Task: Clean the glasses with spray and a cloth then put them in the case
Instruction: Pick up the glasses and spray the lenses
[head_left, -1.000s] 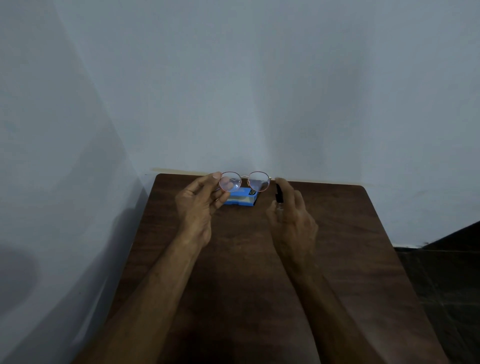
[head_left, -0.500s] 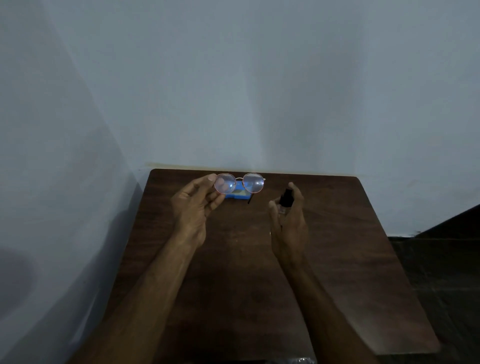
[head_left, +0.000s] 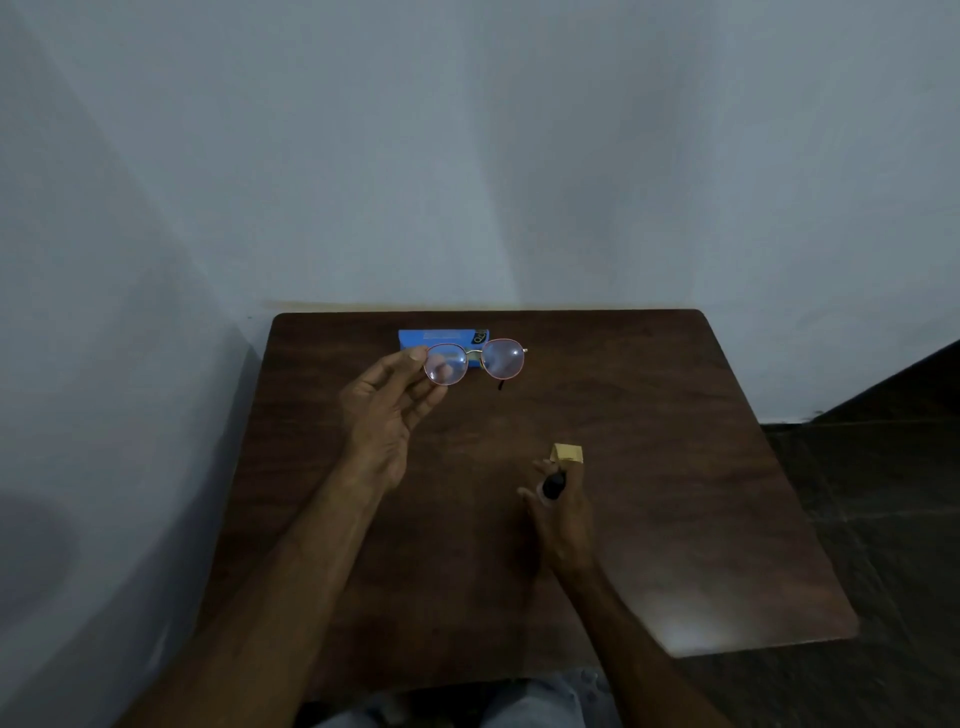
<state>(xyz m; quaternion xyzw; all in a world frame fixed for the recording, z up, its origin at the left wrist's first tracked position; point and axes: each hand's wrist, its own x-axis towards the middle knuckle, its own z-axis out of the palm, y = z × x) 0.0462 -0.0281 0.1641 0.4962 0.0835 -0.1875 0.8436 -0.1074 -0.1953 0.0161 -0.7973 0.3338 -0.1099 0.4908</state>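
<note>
1. The left hand (head_left: 387, 410) holds the glasses (head_left: 474, 361) up above the far part of the wooden surface (head_left: 675, 467), thumb and fingers pinching the rim of the lens on that side; the lenses face the camera and the far temple hangs down.
2. The right hand (head_left: 563, 512) is closed around a small dark spray bottle (head_left: 551, 486), low over the surface and near the person, well apart from the glasses.
3. A small yellow-tan item (head_left: 568, 453) lies on the surface just beyond the right hand; it may be the folded cloth, though it is too small to tell for certain.
4. The blue case (head_left: 441, 339) lies closed at the far edge, behind the glasses.
5. Judging by this, the spraying step looks about over and the bottle is being put down, with wiping next.
6. The next move calls for freeing the right hand of the bottle, taking up the cloth, and rubbing each lens while the left hand keeps the frame steady without twisting the thin rim.
</note>
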